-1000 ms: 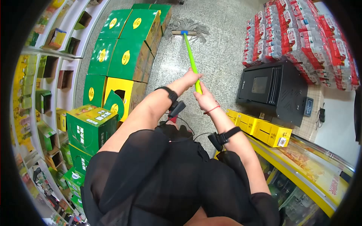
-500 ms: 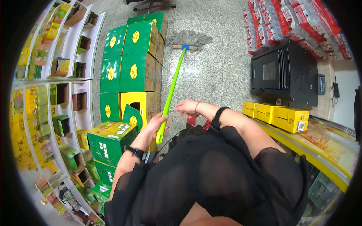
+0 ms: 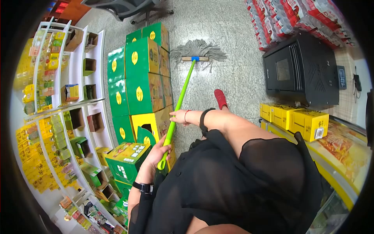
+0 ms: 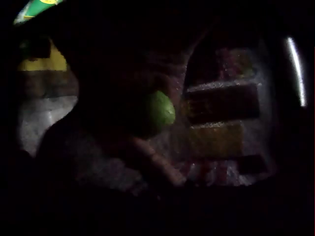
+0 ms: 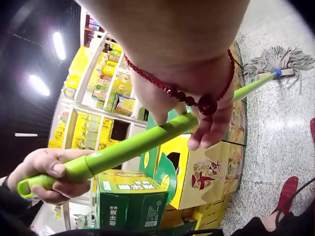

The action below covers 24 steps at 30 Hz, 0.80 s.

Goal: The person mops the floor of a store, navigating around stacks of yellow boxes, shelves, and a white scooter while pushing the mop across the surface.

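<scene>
A mop with a bright green handle (image 3: 181, 97) slants away from me in the head view, its grey string head (image 3: 200, 50) spread on the floor. My left hand (image 3: 157, 153) grips the handle close to its looped end; the right wrist view shows its fingers and thumb wrapped round it. Farther up, my right hand (image 3: 180, 116), with a red bead bracelet at the wrist, holds the handle. Its fingers (image 5: 204, 132) come down on one side of the handle and another digit on the other. The left wrist view is very dark, with the green handle's end (image 4: 161, 112) showing.
Stacked green cartons (image 3: 141, 91) line the left, beside the mop, with shelves (image 3: 93, 113) behind them. A black cabinet-like box (image 3: 302, 72) and yellow boxes (image 3: 307, 124) stand at right. An office chair (image 3: 128, 7) is at the far end. A red shoe (image 3: 220, 98) is on the floor.
The left hand slid from ahead of the right hand down to the handle's end. The right hand let go, then took hold again farther up. The handle now slants left.
</scene>
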Each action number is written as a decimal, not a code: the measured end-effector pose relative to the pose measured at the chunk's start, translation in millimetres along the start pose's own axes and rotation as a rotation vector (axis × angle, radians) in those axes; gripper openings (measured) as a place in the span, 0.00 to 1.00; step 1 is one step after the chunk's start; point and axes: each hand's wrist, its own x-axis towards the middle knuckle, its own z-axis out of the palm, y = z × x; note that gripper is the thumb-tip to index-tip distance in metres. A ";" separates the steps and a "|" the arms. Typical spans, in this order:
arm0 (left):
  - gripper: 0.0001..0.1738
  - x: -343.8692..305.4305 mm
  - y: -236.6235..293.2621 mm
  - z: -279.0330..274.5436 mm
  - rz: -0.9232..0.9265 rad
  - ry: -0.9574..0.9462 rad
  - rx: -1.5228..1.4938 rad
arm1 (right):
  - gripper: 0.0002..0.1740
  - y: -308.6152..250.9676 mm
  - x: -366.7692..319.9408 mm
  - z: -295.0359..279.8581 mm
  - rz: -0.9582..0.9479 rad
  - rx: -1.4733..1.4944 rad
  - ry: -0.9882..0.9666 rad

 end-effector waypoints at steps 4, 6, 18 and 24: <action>0.36 56.5 82.2 34.8 0.046 -0.029 0.053 | 0.31 8.7 25.1 -90.6 -0.034 0.049 0.200; 0.35 93.6 116.7 46.6 0.067 -0.068 0.043 | 0.28 15.0 31.2 -141.6 -0.052 -0.007 0.302; 0.37 195.1 198.1 146.0 0.118 -0.077 0.080 | 0.19 74.8 35.6 -287.5 0.000 -0.368 0.465; 0.40 148.8 131.7 96.9 0.054 -0.097 0.121 | 0.17 68.9 9.7 -203.7 -0.108 -0.346 0.401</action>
